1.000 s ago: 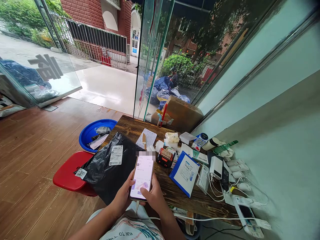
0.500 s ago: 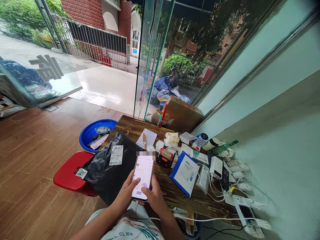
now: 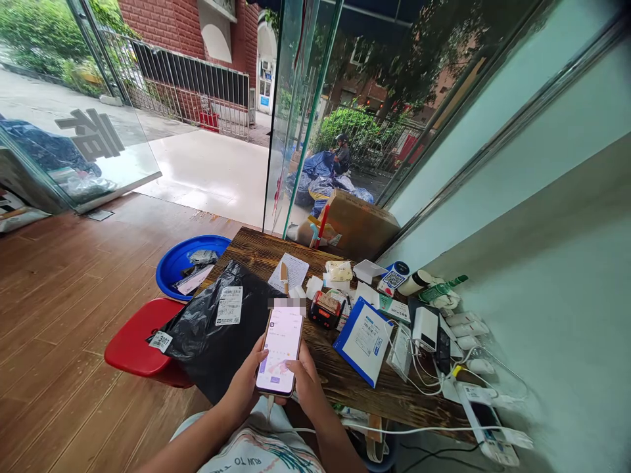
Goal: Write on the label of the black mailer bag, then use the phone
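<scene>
Between both hands, above my lap at the table's front edge, is a lit smartphone (image 3: 279, 348) with a white cable at its bottom end. My left hand (image 3: 249, 369) is closed around its left side, the thumb along the screen's edge. My right hand (image 3: 306, 380) grips the right side, its thumb over the lower part of the screen. Just left of the phone lies a black plastic parcel (image 3: 202, 348) with a white label and a tag reading 3007. To the right sit a small black and orange label printer (image 3: 325, 310) and a blue and white envelope (image 3: 363, 341).
The wooden table (image 3: 404, 410) also bears papers, a QR-code stand (image 3: 393, 278), a green bottle (image 3: 444, 289) and tangled white cables. Left of it stand a red stool (image 3: 133, 341) and a blue basin (image 3: 170, 257). A cardboard box (image 3: 362, 226) rests behind, near the glass door.
My left thumb has drawn back from the screen to its left edge. The right thumb has shifted slightly up, and the picture on the screen differs.
</scene>
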A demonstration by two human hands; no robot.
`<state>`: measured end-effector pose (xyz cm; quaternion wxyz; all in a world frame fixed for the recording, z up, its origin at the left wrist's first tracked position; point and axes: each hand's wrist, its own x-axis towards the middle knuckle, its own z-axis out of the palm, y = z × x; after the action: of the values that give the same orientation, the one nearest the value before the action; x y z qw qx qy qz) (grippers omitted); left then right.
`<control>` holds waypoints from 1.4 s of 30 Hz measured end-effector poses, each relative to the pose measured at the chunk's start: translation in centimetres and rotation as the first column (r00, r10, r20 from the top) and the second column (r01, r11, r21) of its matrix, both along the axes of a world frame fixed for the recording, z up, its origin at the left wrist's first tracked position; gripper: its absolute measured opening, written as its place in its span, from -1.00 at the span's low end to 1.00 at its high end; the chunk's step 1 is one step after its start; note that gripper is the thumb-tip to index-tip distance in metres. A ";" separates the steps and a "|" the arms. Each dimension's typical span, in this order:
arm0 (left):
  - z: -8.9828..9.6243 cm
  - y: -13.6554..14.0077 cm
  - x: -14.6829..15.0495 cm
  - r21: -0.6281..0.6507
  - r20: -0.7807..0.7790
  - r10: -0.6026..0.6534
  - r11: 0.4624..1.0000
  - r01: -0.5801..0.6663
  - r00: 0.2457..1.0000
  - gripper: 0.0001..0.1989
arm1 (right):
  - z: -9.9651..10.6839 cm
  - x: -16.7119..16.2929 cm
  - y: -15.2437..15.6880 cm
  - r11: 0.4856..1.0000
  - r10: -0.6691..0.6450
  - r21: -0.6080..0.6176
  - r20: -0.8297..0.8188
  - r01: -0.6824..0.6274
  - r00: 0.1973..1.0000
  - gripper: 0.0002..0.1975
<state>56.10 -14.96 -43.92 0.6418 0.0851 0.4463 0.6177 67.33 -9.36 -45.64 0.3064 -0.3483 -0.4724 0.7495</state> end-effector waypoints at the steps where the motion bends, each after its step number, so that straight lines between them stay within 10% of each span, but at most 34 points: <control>1: -0.2 0.0 0.0 0.017 0.008 -0.013 1.000 0.013 1.000 0.01 | 0.0 0.0 0.0 1.000 0.000 0.004 0.011 0.000 1.000 -0.41; 42: -0.8 -0.1 -0.1 0.023 0.074 0.013 1.000 -0.015 0.997 0.01 | -0.7 0.2 0.4 1.000 0.008 -0.005 -0.036 -0.008 0.999 -0.38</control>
<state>55.99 -15.01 -44.68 0.6525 0.0666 0.4157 0.6301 67.57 -8.92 -46.37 0.3110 -0.3337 -0.4661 0.7581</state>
